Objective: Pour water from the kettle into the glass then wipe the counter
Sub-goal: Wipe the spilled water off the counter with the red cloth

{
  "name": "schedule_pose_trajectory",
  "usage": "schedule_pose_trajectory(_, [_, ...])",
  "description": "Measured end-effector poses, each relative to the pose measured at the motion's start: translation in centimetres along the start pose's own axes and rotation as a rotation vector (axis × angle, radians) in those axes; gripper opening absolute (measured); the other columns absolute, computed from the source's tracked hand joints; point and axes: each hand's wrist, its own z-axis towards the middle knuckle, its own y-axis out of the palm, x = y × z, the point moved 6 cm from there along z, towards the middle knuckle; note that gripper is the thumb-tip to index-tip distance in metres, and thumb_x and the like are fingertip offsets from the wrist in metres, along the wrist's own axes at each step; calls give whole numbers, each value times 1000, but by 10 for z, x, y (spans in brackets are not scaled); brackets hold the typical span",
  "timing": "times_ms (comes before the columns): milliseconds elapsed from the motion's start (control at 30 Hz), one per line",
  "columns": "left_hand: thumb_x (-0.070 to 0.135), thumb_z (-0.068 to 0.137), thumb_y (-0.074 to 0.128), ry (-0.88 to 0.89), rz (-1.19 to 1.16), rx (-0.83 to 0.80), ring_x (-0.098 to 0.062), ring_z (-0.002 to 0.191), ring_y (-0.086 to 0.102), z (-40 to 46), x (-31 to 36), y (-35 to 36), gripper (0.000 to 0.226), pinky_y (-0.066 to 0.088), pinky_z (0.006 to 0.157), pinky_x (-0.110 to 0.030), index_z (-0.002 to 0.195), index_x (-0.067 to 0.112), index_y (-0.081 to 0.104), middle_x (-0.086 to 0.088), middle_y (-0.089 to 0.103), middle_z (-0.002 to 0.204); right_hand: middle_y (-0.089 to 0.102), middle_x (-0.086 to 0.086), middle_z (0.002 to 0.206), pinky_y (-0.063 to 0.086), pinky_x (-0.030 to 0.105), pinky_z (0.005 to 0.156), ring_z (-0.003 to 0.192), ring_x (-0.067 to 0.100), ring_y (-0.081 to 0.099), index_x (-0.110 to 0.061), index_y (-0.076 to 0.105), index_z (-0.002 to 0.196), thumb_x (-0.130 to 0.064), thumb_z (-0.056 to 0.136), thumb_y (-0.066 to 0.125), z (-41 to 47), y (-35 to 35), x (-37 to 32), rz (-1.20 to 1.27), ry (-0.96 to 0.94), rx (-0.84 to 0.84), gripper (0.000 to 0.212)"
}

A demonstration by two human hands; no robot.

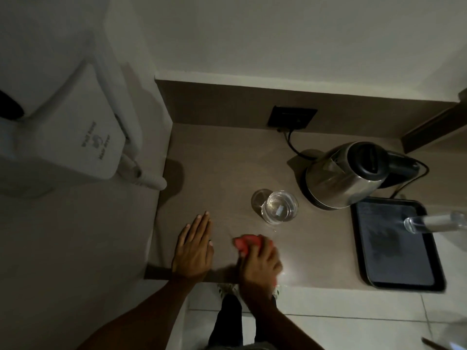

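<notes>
A steel kettle (pixel 346 175) with a black lid stands upright on its base at the back right of the brown counter (pixel 222 162). A clear glass (pixel 279 207) holding water stands just left of it. My right hand (pixel 260 263) presses a red cloth (pixel 246 245) onto the counter near the front edge, below the glass; the hand is blurred. My left hand (pixel 194 246) lies flat on the counter, fingers together and stretched out, to the left of the cloth and holding nothing.
A black tray (pixel 396 271) lies at the counter's right with another clear glass (pixel 434 222) over it. The kettle's cord runs to a black wall socket (pixel 292 117). A white wall-mounted hair dryer (pixel 73 132) hangs on the left. Tiled floor lies below.
</notes>
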Motion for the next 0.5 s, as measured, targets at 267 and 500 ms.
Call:
schedule_pose_trajectory(267, [25, 95, 36, -40, -42, -18, -20, 148, 32, 0, -6, 3, 61, 29, 118, -40, 153, 5, 32, -9, 32, 161, 46, 14, 148, 42, 54, 97, 129, 41, 46, -25, 55, 130, -48, 92, 48, 25, 9, -44, 14, -275, -91, 45])
schedule_pose_trajectory(500, [46, 97, 36, -27, 34, -111, -23, 149, 30, 0, -7, 6, 65, 27, 117, -41, 151, 10, 37, -7, 29, 163, 43, 14, 131, 42, 49, 82, 104, 41, 50, -20, 55, 112, -40, 88, 47, 39, -38, 118, -45, -102, 127, 33])
